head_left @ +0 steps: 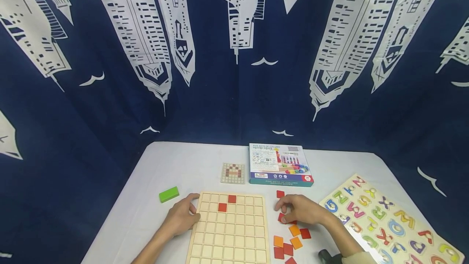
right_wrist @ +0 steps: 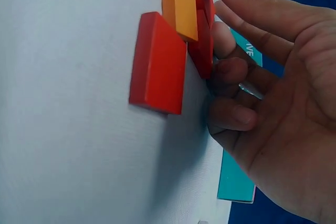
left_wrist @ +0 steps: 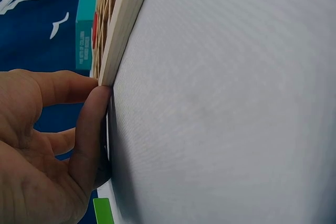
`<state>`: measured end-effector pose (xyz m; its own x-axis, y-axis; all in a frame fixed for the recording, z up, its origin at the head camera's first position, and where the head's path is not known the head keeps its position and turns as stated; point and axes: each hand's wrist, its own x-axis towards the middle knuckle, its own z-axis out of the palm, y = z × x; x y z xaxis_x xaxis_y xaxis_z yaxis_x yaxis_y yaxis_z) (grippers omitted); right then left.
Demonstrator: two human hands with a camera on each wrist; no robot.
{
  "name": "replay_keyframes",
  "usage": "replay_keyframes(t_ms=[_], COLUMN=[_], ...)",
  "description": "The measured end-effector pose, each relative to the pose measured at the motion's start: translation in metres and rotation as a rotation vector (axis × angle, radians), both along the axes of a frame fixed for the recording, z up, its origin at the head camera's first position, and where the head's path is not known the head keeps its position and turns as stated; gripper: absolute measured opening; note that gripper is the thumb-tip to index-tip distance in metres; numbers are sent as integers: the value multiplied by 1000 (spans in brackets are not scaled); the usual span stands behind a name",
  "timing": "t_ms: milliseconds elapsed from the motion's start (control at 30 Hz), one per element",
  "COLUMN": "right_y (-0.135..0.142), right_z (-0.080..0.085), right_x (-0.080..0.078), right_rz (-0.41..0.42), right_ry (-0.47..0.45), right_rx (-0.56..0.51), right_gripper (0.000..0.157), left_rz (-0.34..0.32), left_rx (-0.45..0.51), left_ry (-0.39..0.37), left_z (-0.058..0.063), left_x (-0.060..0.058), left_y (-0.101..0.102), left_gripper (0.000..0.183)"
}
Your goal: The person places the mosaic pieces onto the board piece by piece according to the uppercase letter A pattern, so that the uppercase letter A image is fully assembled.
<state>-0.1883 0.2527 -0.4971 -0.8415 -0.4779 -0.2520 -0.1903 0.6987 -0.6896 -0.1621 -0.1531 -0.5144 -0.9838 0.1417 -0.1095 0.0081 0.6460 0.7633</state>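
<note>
- Tile placement looks like the step in hand, judged to be copying the pattern card [head_left: 233, 179], which lies beyond the wooden grid board [head_left: 231, 240].
- Two red tiles [head_left: 222, 207] sit in the board's squares: one in the far row, the other in the next row nearer and one column left. The remaining squares in view are bare, so the work seems early.
- Left hand [head_left: 182, 215] pinches the board at its far left corner, probably steadying it.
- Right hand [head_left: 302, 210] is over the loose red tiles [head_left: 305, 233] right of the board, fingers curved, thumb and forefinger narrowly apart; no tile shows between them.
- Orange tiles [head_left: 278, 242] lie among the loose red ones.
- Next move probably calls for pinching one red tile by its edges, carrying it left and seating it flat in a matching square.
</note>
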Motion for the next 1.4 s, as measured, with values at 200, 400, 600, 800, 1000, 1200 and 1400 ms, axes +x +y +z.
replay_keyframes(t_ms=[200,400,600,800,1000,1200,1400], right_y=[1,-1,-3,-2,-3,-4,-4], right_z=[2,1,-1,-3,-3,-4,-5], right_x=[2,2,2,1,0,-1,-1], right_rz=[13,19,-9,-45,-50,-21,-7], right_ry=[-26,17,62,122,150,148,152], right_rx=[-21,11,47,82,80,68,47], right_gripper=[30,29,25,25,25,26,25], left_rz=[-1,-1,-2,0,-2,-7,-3], left_rx=[5,4,10,10,5,6,12], left_ry=[-5,-4,-4,0,9,7,4], left_z=[-1,-1,-2,-1,0,-1,-1], left_x=[0,0,0,0,1,1,0], left_y=[0,0,1,0,0,-1,-1], left_gripper=[68,68,68,68,68,68,68])
